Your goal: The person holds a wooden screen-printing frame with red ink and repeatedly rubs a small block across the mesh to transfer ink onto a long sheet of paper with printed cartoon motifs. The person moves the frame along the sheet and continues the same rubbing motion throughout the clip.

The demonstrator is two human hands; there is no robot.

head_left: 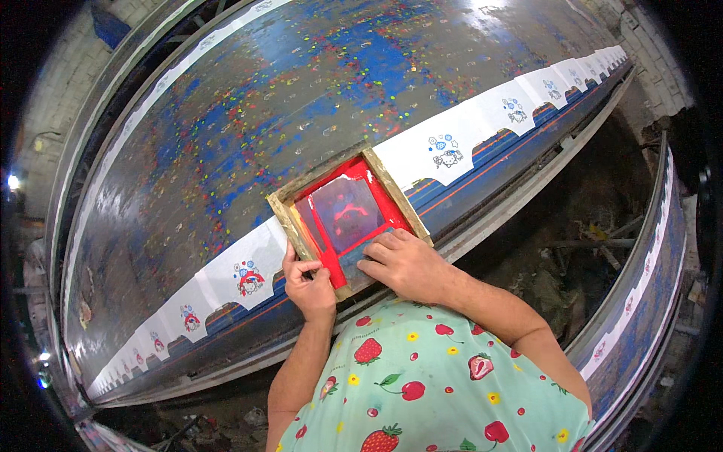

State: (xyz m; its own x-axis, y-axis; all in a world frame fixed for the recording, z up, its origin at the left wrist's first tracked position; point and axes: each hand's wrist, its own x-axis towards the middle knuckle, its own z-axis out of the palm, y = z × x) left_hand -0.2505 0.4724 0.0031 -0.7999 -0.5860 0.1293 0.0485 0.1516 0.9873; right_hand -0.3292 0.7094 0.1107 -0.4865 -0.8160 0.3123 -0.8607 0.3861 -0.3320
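A wooden frame (399,197) with red inner borders lies between both hands, across a row of printed white paper (403,158) on a paint-speckled worktop (301,98). The left hand (310,292) pinches its left rail, apparently steadying it. The right hand (410,265), palm down, bends its fingers over the frame's near inside edge; whether it grasps anything there, I cannot tell.

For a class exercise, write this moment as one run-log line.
left hand: touching wooden screen-printing frame | right hand: over frame's near end, grip unclear | white printed strip: either side of frame
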